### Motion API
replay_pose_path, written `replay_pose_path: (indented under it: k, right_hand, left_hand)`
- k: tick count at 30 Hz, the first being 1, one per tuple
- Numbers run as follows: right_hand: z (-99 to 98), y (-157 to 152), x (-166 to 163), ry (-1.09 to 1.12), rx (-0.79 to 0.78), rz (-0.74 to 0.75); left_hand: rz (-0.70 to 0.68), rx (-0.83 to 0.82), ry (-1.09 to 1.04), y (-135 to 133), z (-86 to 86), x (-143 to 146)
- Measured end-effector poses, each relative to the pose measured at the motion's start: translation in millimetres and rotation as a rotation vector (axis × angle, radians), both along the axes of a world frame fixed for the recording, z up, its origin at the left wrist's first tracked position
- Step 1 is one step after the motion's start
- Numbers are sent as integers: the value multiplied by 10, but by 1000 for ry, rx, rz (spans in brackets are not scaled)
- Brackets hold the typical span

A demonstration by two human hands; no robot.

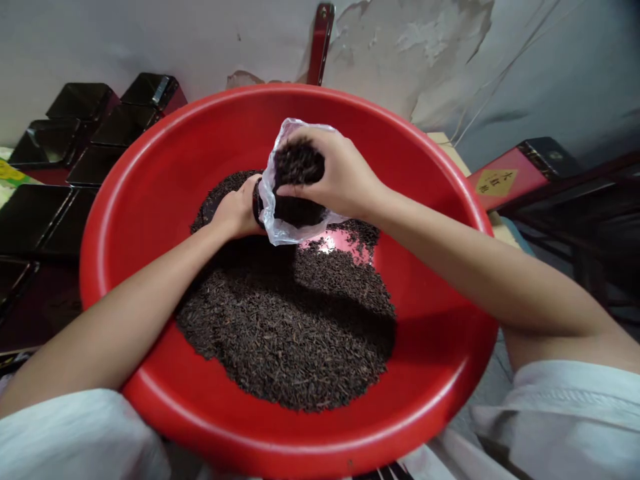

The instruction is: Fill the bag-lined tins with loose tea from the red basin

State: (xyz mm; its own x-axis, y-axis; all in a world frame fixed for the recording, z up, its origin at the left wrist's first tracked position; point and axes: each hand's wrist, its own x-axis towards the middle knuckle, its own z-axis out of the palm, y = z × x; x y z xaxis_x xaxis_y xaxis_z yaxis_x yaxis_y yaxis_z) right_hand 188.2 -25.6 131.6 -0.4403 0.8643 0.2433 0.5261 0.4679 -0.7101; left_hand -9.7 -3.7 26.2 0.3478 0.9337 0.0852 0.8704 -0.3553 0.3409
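Observation:
A wide red basin (440,393) holds a heap of dark, dried tea leaves (290,333). Above the heap, my left hand (236,208) is wrapped round a dark tea canister (258,202), whose body is mostly hidden. A clear plastic bag (278,227) lines the canister and its crinkled edge spreads out over the rim. My right hand (347,167) is at the bag's mouth, its fingers and thumb closed round a clump of tea leaves (300,162). More dark leaves show inside the bag below that hand.
Several dark open canisters (35,210) stand to the left of the basin. A red canister with a yellow label (507,177) lies at the right. Behind the basin, another red canister (321,43) leans against the peeling wall (425,53). Loose cords hang at the upper right.

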Motion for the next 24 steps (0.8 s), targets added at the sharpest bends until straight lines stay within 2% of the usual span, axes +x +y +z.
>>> replay_pose_path:
  k: [2,5,7,9,11,12,14,15,16,17,19,21,22,24]
  right_hand:
    - [26,-25,52,-114,81,119]
    - [90,-154,115,-135,231,170]
    - [104,-314,140,-107,321,177]
    - [36,-526,167,-133,342,258]
    - [-159,-745,222,-229,270,491]
    - [-306,-834,267,-285,210,671]
    - [-667,-923,395,-346,140,995]
    - [-855,-909,475,-387,152,1063]
    - [-1032,-852,559,-450,156,1048]
    - [-1187,-754,645,-545,118,965]
    - [-1413,-460,803,-709,-6,585]
    - [-1543,-103,927,-803,-165,58]
    - [-1589,76,972,-830,-202,-101]
    - [-1679,396,1019,-840,-250,-320]
  left_hand:
    - [-8,6,3,2,-3,-2]
    - [-33,12,21,4,-8,-1]
    - [-39,14,19,4,-14,1]
    - [-23,10,15,3,-22,1]
    - [-5,3,24,3,-31,-1]
    - [-1,-2,29,3,-36,-3]
    - [-2,-12,24,5,-40,-5]
    - [-4,-14,11,6,-39,-6]
    - [1,-16,-7,6,-34,-4]
    - [10,-21,-28,5,-26,-1]
    - [50,-40,-79,1,-5,7]
    - [101,-71,-132,-7,17,10]
    - [119,-84,-154,-10,23,4]
    - [145,-87,-170,-10,20,-30]
